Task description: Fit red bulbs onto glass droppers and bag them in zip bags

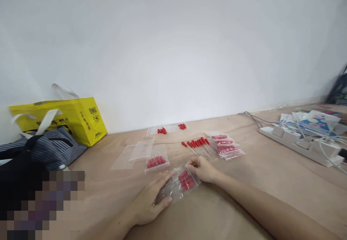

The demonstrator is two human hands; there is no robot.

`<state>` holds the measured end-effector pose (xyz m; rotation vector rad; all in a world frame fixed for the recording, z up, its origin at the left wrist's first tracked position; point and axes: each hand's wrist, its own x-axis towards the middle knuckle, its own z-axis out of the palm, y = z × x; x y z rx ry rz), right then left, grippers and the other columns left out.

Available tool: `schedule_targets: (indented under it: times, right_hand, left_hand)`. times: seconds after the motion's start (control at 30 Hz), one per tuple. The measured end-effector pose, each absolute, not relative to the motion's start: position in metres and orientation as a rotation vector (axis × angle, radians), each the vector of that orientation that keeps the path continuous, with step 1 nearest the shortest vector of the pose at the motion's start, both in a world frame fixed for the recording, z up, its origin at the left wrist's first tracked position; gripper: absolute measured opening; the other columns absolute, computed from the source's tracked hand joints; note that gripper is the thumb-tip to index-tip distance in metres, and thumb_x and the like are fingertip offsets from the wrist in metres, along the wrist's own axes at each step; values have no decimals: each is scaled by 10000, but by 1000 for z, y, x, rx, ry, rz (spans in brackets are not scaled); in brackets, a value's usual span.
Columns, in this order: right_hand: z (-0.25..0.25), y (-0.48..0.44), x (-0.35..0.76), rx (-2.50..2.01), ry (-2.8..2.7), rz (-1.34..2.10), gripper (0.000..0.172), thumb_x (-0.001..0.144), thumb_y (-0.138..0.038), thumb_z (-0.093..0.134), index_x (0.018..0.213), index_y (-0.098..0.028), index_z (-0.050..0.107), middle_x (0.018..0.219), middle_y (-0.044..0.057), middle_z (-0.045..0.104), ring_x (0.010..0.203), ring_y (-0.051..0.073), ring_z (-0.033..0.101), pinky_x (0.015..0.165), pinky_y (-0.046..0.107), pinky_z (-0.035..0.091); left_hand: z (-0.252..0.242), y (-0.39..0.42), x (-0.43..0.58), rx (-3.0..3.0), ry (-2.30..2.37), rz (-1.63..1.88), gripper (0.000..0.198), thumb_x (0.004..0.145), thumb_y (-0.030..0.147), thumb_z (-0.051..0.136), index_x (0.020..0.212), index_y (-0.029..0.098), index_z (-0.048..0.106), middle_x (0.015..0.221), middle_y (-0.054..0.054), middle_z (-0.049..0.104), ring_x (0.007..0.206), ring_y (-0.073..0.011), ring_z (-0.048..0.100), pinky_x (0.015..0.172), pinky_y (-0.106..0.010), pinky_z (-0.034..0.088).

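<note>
In the head view, a clear zip bag [175, 186] holds several glass droppers with red rubber bulbs [186, 180]. My left hand [148, 200] is curved around the bag's left end, thumb on the near side and fingers on the far side. At the bag's right, open-end side, my right hand [202, 169] pinches its edge, fingers curled. Just beyond my right hand, loose droppers [199, 144] lie in a row, red bulbs pointing away. A second bag of droppers [156, 161] lies beyond my left hand, beside flat clear zip bags [141, 150].
Filled zip bags [227, 146] are stacked right of the loose droppers; more bagged droppers [168, 129] lie near the wall. A power strip [295, 142] with plugs and cables sits at right. A yellow bag [86, 122] and a striped bag [58, 148] stand at left.
</note>
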<state>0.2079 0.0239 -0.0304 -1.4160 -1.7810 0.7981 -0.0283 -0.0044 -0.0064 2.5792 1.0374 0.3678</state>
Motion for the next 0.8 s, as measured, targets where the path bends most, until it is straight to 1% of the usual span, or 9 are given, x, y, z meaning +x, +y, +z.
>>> schedule_targets:
  times: [0.07,0.13,0.23,0.27,0.33,0.43,0.57,0.7,0.8]
  right_hand:
    - [-21,30,216,-1475,-1823,732,134,743,-189,473,674,-148,581,624,7,642,556,109,574,499,185,408]
    - [-11,39,222,-1559,-1832,601,89,713,-151,496,727,-156,584,711,19,651,631,123,582,555,199,414]
    - [1,56,218,-1685,-1842,396,132,728,-150,491,820,-171,582,883,58,631,813,173,577,678,249,409]
    - [3,61,213,-1727,-1846,340,151,739,-151,482,853,-170,579,937,79,614,860,193,569,701,269,405]
    - [3,72,200,-1811,-1857,253,199,748,-120,461,916,-153,563,1008,127,573,897,229,562,709,306,406]
    - [-1,85,182,-1910,-1857,170,254,744,-44,425,966,-97,536,1008,189,546,904,264,564,698,342,417]
    - [-6,91,172,-1944,-1840,133,245,773,-18,361,947,-44,530,973,233,541,928,291,549,703,365,421]
    - [-1,86,179,-1860,-1821,175,246,761,-17,383,965,-63,513,975,212,542,903,273,554,699,351,419]
    - [11,76,201,-1725,-1802,256,177,768,-74,415,903,-108,524,946,153,559,808,218,574,689,319,420]
  left_hand:
    - [-6,-5,-28,2582,1022,375,593,802,358,460,1331,297,201,1367,-32,330,1213,-244,342,998,-434,302]
    - [-6,-5,-28,2580,1014,372,596,804,359,460,1333,297,194,1369,-36,326,1217,-246,335,1001,-441,295]
    - [-5,-5,-28,2553,1032,353,592,809,383,453,1334,296,194,1378,-38,308,1230,-253,311,1002,-460,282]
    - [-5,-5,-28,2542,1038,352,591,808,394,453,1333,294,200,1381,-37,301,1234,-256,303,1003,-462,279]
    - [-5,-5,-28,2527,1036,363,565,816,406,438,1327,296,222,1381,-29,303,1236,-252,299,1008,-452,277]
    - [-5,-6,-29,2518,1011,374,492,848,392,383,1315,316,248,1365,-11,334,1230,-230,312,1014,-425,279]
    - [-6,-5,-30,2525,1021,339,532,829,386,416,1320,311,229,1369,-17,323,1235,-236,299,1015,-440,271]
    - [-8,-4,-30,2533,1004,359,552,809,366,449,1317,289,246,1368,-28,325,1227,-245,311,1010,-438,281]
    - [-9,-3,-31,2540,999,366,553,805,364,454,1314,281,253,1361,-31,338,1218,-242,326,1007,-428,292]
